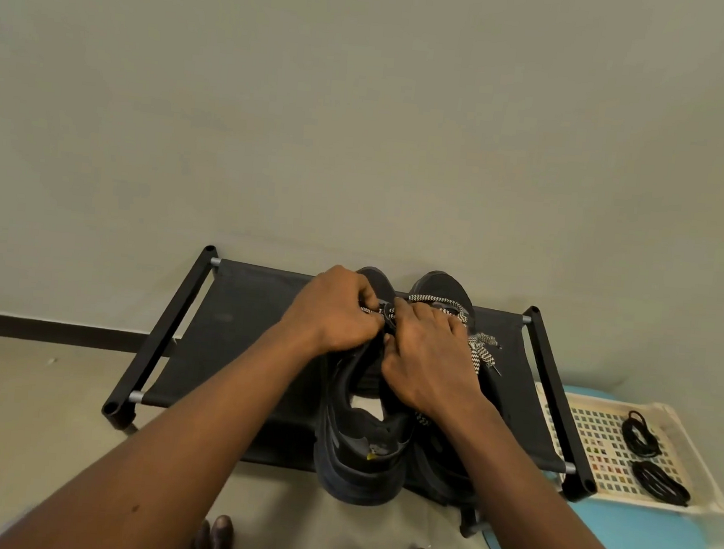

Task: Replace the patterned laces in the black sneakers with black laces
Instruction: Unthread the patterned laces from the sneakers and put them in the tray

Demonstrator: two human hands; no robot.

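Two black sneakers (pixel 358 449) stand side by side on a low black rack (pixel 237 329). The left hand (pixel 339 311) and the right hand (pixel 427 363), fingers curled, pinch the patterned lace (pixel 434 300) over the left sneaker's tongue. Two coiled black laces (pixel 641 434) lie in a cream tray (pixel 687 438) on a blue stool (pixel 634 547), right of the rack.

Black sneakers (pixel 360 449), black-and-white zigzag laces (pixel 478 354), blue stool (pixel 634 543).

2 black sneakers (pixel 357 458). 2 black lace bundles (pixel 641 434), far right. 1 tray (pixel 685 417). 1 rack (pixel 237 329). 1 blue stool (pixel 634 547). Left hand (pixel 335 311), right hand (pixel 427 363): 2. Patterned laces (pixel 482 355): tally unclear.
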